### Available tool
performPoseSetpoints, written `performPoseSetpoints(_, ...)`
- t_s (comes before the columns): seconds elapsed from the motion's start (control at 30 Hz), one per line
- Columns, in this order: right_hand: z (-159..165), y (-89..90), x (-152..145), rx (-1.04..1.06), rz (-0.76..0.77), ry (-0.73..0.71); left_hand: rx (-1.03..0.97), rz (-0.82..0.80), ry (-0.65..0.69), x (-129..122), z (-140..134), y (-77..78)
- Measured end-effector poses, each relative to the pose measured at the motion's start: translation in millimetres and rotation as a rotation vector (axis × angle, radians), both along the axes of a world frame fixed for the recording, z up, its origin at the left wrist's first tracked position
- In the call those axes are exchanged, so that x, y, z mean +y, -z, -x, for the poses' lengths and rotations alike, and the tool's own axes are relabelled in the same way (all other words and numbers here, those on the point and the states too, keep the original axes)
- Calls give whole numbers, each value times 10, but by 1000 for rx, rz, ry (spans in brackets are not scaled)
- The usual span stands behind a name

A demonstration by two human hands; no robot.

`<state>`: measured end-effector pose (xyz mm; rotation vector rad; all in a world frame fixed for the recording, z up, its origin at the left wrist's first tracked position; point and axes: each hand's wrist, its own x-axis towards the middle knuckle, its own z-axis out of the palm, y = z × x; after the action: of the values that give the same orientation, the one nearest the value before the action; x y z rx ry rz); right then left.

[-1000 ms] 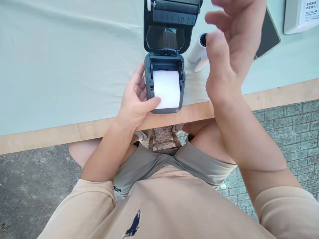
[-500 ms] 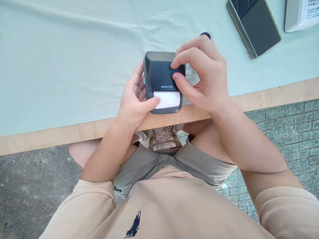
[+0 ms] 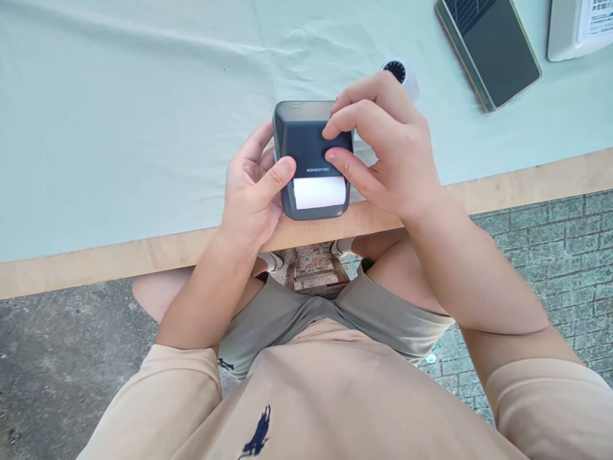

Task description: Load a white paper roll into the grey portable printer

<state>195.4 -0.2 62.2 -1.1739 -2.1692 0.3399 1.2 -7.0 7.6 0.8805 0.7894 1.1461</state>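
Note:
A dark label printer (image 3: 309,144) marked NIIMBOT is at the table's front edge, with white label paper (image 3: 319,193) showing in its front opening. My left hand (image 3: 251,185) grips the printer's left side, its thumb on the front left edge by the lid and its other fingers partly hidden behind the body. Over the lid's right part is my right hand (image 3: 383,137), fingers bent and a small gap between thumb and index finger. Its fingertips are at the lid's surface; whether they press on it I cannot tell. Nothing shows between them.
Behind my right hand lies a white roll (image 3: 405,73) with a dark ribbed core, partly hidden. A dark phone-like device (image 3: 498,54) and a white box (image 3: 569,32) with a printed label are at the upper right. The table's wooden edge (image 3: 96,262) runs before my knees.
My left thumb has moved up off the white paper to the printer's left edge. The printer and my right hand have shifted slightly left. More of the white roll shows.

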Motion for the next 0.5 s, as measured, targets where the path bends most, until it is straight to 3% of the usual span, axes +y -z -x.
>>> performPoseSetpoints(0.2,-21,-4,-3,-10,-24,-13,11,26,30,-45,4,-114)
performPoseSetpoints(0.33,-82,-55,-1,-58,150,-2,-68,-38,44,-47,15,-47)
performPoseSetpoints(0.5,-109,-92,16,99,372,-63,-102,-69,71,-35,23,-16)
